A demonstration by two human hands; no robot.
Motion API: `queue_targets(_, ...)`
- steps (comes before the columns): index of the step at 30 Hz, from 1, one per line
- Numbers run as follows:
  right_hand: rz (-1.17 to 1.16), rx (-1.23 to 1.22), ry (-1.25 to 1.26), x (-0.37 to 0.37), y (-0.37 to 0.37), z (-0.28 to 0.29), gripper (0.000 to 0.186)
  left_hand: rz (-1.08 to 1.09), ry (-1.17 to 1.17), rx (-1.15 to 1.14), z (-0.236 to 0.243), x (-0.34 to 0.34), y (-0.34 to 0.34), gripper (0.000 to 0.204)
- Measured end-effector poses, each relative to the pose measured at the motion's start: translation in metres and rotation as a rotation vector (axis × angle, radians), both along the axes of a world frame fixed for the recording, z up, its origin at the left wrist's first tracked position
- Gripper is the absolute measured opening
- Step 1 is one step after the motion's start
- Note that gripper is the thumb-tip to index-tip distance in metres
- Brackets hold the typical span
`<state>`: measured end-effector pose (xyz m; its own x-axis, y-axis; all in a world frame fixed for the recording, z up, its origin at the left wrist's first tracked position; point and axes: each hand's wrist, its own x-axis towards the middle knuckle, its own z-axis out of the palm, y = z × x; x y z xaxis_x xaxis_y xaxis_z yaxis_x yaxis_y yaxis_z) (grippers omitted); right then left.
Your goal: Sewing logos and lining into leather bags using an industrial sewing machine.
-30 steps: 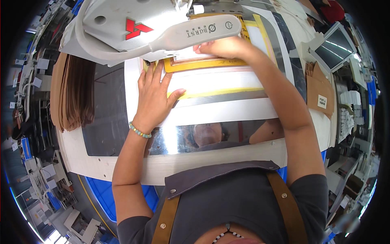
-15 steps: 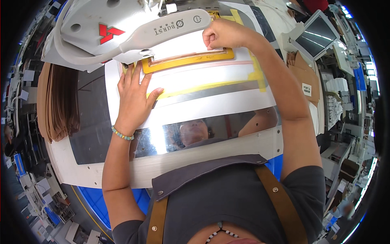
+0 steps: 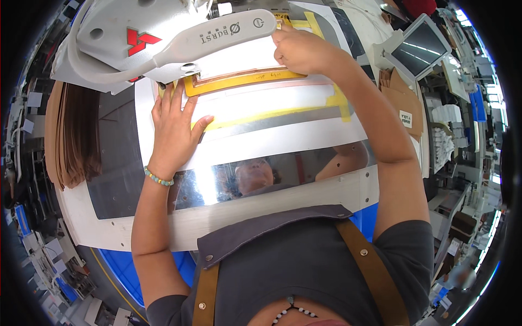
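A yellow rectangular frame (image 3: 239, 81) with a brown inner edge lies on a white sheet (image 3: 283, 136) taped with yellow strips. My left hand (image 3: 176, 125) rests flat at the frame's left end, fingers stretched out and fingertips touching or beside its corner. At the frame's right end my right hand (image 3: 304, 50) is closed, its fingers curled down over the inner corner. Whatever it pinches there is hidden by the knuckles. A grey lamp (image 3: 217, 37) on a bent arm hangs over the frame and covers part of it.
A white machine head (image 3: 117, 32) stands at the far left. Brown folded pieces (image 3: 70, 136) are stacked on the left. A mirror-like metal plate (image 3: 304, 168) runs along the near side. On the right are a screen (image 3: 421, 48) and a brown card piece (image 3: 402, 98).
My right hand has come slightly nearer and now covers the frame's right inner corner. The left hand keeps its place by the frame. The whole view has shifted slightly.
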<state>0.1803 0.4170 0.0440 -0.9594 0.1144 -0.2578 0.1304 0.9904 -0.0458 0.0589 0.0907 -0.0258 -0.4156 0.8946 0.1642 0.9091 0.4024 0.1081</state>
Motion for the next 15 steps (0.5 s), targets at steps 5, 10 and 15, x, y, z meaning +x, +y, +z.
queue_targets(5, 0.081, 0.214, 0.245, 0.001, 0.011, -0.019, 0.015, -0.015, 0.012, 0.032, -0.004, -0.001, 0.002, 0.069)
queue_targets(10, -0.095, -0.213, 0.331, 0.006, 0.011, 0.008, 0.015, -0.003, 0.020, 0.052, -0.004, 0.000, 0.003, 0.069)
queue_targets(15, 0.221, -0.011, 0.472, 0.023, 0.004, -0.029, 0.014, 0.014, 0.003, 0.048, -0.001, -0.002, -0.008, 0.070)
